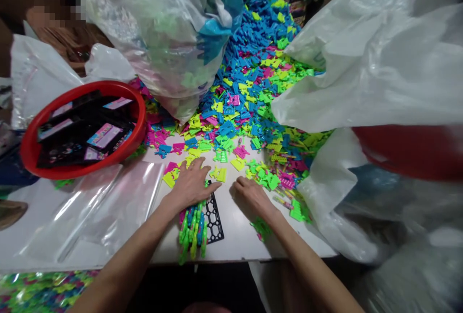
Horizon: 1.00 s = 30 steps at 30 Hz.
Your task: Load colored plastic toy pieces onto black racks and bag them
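Red basin (142, 125): at 9 o'clock, with black packs (104, 135) inside.
Left hand (191, 185): at 8 o'clock, fingers spread, not squeezing.
Bright plastic bunch (193, 232): at 7 o'clock, under that hand.
Black grid (214, 214): at 6 o'clock, beside the bunch.
Right hand (252, 195): at 5 o'clock, fingers bent; can't tell if they pinch anything.
Spill: the bunch reaches the front edge; a bump could drop it.
White table (233, 245): heap of small pieces (253, 76) past 12 o'clock.
Room: crowded; big plastic bags (379, 52) at 11 and 2.
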Motion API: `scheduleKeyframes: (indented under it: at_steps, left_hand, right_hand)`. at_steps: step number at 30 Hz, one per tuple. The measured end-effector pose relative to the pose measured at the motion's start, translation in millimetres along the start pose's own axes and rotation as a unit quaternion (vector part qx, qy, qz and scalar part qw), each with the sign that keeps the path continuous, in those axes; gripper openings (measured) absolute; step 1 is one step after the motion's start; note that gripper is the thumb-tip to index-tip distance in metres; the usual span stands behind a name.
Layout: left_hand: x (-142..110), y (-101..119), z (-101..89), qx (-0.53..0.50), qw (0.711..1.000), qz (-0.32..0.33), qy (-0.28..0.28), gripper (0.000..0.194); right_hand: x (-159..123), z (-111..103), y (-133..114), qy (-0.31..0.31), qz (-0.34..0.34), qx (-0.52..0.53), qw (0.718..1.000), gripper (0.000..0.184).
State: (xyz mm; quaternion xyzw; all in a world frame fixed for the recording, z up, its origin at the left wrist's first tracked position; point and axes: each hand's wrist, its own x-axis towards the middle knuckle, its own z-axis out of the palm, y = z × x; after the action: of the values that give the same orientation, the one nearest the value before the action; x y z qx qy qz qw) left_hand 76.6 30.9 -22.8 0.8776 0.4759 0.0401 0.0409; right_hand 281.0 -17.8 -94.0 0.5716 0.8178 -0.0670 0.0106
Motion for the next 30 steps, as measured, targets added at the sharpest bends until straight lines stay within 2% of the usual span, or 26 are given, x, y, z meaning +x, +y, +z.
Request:
scheduleKeyframes:
  at_steps: [3, 4, 5, 6, 9, 11, 14, 16, 18, 20, 24, 27, 29, 30]
  left_hand:
    - [51, 14, -11.7, 0.014, 0.998, 0.056, 0.02, 0.038]
    - [73, 23, -13.4, 0.011, 0.997, 0.082, -0.008, 0.035]
    - [96, 32, -13.0, 0.015, 0.992, 0.099, -0.07, 0.034]
    - [118, 42, -10.1, 0.019, 0.99, 0.103, -0.098, 0.032]
    - [167, 65, 12.1, 0.029, 0.984, 0.103, -0.145, 0.027]
    - [183, 72, 32.1, 0.032, 0.98, 0.103, -0.166, 0.026]
    - [190, 68, 53.4, 0.032, 0.978, 0.092, -0.186, 0.034]
    - [189, 60, 57.7, 0.026, 0.977, 0.076, -0.199, 0.047]
    - [185, 53, 56.1, 0.014, 0.977, 0.055, -0.206, 0.058]
    - [181, 50, 51.6, -0.004, 0.98, 0.033, -0.198, 0.064]
    - [173, 55, 37.3, -0.067, 0.985, 0.014, -0.159, 0.068]
    - [156, 64, 19.4, -0.14, 0.979, 0.023, -0.146, 0.058]
    - [133, 70, 5.0, -0.263, 0.953, 0.024, -0.148, 0.049]
    - [118, 72, -2.1, -0.351, 0.924, 0.014, -0.15, 0.045]
  right_hand:
    - [-22, 3, -9, -0.015, 0.05, 0.01, 0.999, 0.017]
    - [-23, 4, -13, -0.011, 0.08, 0.014, 0.997, 0.017]
    - [-22, 7, -17, 0.0, 0.116, 0.018, 0.993, 0.017]
    - [-20, 11, -21, 0.017, 0.155, 0.023, 0.988, 0.016]
    - [-12, 27, -27, 0.078, 0.24, 0.046, 0.966, 0.018]
    - [-11, 36, -25, 0.111, 0.256, 0.077, 0.957, 0.023]
    - [-16, 37, -15, 0.169, 0.232, 0.206, 0.935, 0.019]
    - [-18, 30, -5, 0.221, 0.208, 0.323, 0.897, 0.017]
    - [-17, 22, 3, 0.27, 0.196, 0.418, 0.845, 0.021]
    - [-15, 17, 8, 0.295, 0.189, 0.489, 0.799, 0.026]
    - [-15, 14, 7, 0.265, 0.18, 0.617, 0.719, 0.037]
    - [-27, 2, 6, 0.321, 0.202, 0.642, 0.667, 0.039]
    - [-37, -13, 5, 0.371, 0.21, 0.625, 0.653, 0.036]
    - [-41, -21, 4, 0.387, 0.208, 0.614, 0.656, 0.033]
